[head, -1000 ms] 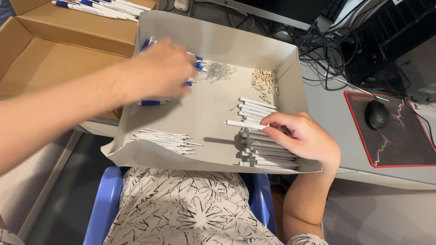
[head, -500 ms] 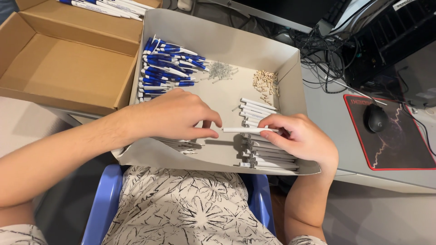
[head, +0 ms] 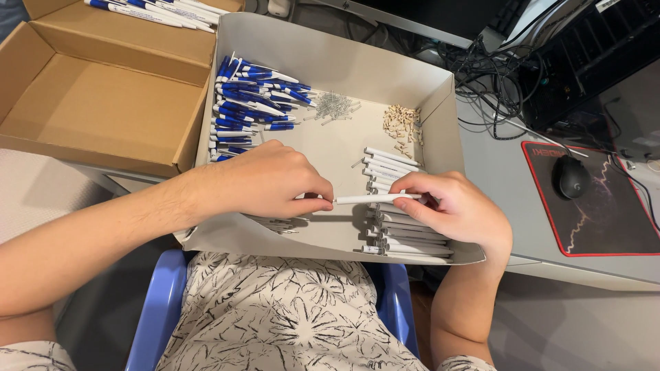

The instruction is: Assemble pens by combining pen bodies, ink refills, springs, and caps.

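Two hands hold one thin white pen barrel over a shallow grey cardboard tray.

The left hand (head: 271, 182) pinches the left tip of the white pen barrel (head: 375, 198) between thumb and fingers, while the right hand (head: 454, 209) grips its other end, so the smooth plastic tube lies level above the tray's (head: 440, 96) middle, toward the near edge. Beneath the right hand lies a stack of matching white barrels (head: 399, 230) at the near right corner. Glossy blue-and-white pens (head: 251, 103) are heaped at the far left corner; beside them are small wiry metal springs (head: 333, 104) and a scatter of tiny beige pieces (head: 401, 124) (too small to tell their shape). An open brown corrugated box (head: 103, 103) sits left of the tray, and a black mouse (head: 570, 177) rests on a dark red-edged pad on the grey counter (head: 509, 206).
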